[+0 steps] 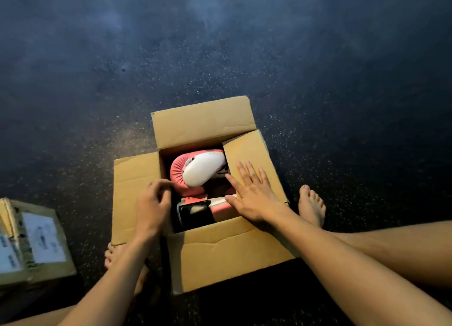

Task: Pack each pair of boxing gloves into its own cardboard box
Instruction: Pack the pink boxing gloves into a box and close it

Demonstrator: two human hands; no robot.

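An open cardboard box (220, 252) stands on the dark floor between my legs. Inside it lies a pink and white boxing glove (198, 171), with a black wrist strap (195, 212) nearer me. A second glove beneath shows only in part. My right hand (252, 191) lies flat with straight fingers on the box's right flap (254, 152), which tilts inward. My left hand (154, 205) hovers at the left inner edge of the box, over the left flap (132, 191), fingers curled; whether it grips the flap's edge is unclear.
A second cardboard box (31, 242) with white labels sits closed at the lower left. My bare feet (311, 208) flank the open box. The box's far flap (203, 122) stands open. The speckled dark floor (220, 44) stretches beyond.
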